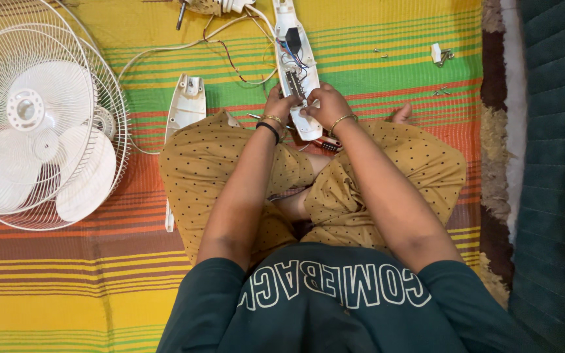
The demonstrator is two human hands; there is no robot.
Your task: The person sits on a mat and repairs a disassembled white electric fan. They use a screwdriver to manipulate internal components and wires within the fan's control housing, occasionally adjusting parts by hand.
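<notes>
While the person sits cross-legged on a striped woven mat in yellow, green and orange [374,52], both hands meet on a long white plastic housing part with its inner side open [294,59]. This part lies on the mat just in front of the knees, and its near end rests between the two hands. The left hand [278,106] closes around the left edge of the near end, with the fingers curled on it. The right hand [325,104] presses on the same end from the right side and from above, so both hands hold the housing firmly. Inside the housing, a small black component with blue and red wires [293,40] is visible. Thin white and dark cables [230,55] run from the housing toward the top edge of the view. A second white plastic cover, narrow and long [184,104], lies on the mat just beside the left knee. At the far left a white wire fan cage with white blades inside [40,117] lies flat on the mat. Some small metal screws [441,91] lie well apart at the right.
</notes>
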